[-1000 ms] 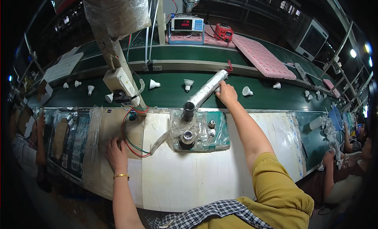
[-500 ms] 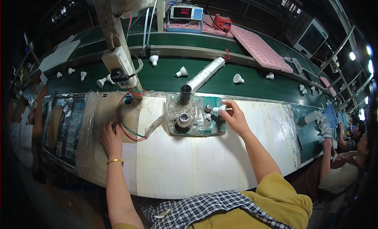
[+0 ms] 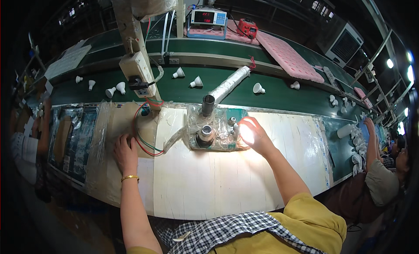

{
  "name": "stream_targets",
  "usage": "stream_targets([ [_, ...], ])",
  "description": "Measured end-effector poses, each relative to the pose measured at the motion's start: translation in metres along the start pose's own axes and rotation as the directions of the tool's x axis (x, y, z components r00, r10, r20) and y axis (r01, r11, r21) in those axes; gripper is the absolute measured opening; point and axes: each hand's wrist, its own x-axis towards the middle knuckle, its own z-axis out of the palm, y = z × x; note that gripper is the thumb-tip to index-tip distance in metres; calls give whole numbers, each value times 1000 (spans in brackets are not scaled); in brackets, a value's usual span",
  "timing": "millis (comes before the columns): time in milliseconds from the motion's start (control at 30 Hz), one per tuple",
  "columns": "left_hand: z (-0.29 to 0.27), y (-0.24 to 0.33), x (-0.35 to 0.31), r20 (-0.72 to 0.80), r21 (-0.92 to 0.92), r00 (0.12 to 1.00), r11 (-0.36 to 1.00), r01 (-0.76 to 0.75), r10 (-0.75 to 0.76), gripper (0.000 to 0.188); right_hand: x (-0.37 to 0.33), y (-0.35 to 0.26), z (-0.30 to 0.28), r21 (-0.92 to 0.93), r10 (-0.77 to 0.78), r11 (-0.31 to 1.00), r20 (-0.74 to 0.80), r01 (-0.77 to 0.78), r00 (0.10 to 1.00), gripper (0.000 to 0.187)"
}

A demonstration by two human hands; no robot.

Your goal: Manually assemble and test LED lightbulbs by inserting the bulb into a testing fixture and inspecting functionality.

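Observation:
My right hand (image 3: 261, 139) grips a spotlight bulb (image 3: 247, 134) at the right side of a plastic-wrapped test fixture (image 3: 222, 144). The bulb is lit, and its glare blurs its outline. Its base points left toward the small metal sockets (image 3: 232, 120) on the fixture, but whether it touches them I cannot make out. A black tube (image 3: 207, 104) and a larger round metal socket (image 3: 206, 131) stand up from the fixture's left part. My left hand (image 3: 125, 152) lies on the brown sheet at the left with its fingers apart, holding nothing.
Several white bulbs (image 3: 196, 82) lie on the green conveyor belt (image 3: 166, 93) beyond the table. A post bears a power outlet (image 3: 136, 71); red and green wires hang beside it. Behind stands a meter (image 3: 207, 17). At right a co-worker's arm (image 3: 372, 139) reaches past piled bulbs.
The bulb in my right hand has lit up, and the meter's reading has changed. Bulbs on the belt have shifted left. The co-worker's arm at right has reached farther forward.

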Motion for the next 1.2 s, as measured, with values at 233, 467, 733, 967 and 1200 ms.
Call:
stream_targets([
  [233, -1, 1, -6, 25, 23, 1000, 1000, 14, -14, 32, -8, 13, 5, 81, -33, 996, -15, 34, 999, 52],
  [467, -3, 2, -1, 25, 42, 1000, 999, 3, -4, 31, 39, 16, -13, 345, 311, 870, 169, -352, 935, 42],
  [733, 3, 8, 0, 36, 12, 999, 1000, 26, -27, 30, 167, 90, 7, -117, -45, 993, -190, 23, 981, 38],
  [967, 1, 3, -4, 12, 34, 1000, 999, 23, -24, 31, 136, 131, -2, -577, 107, 806, -74, -130, 991, 27],
  [1200, 5, -1, -2, 30, 40, 1000, 999, 6, -7, 30, 53, 63, -14, 447, 346, 848, -64, -284, 936, 49],
])
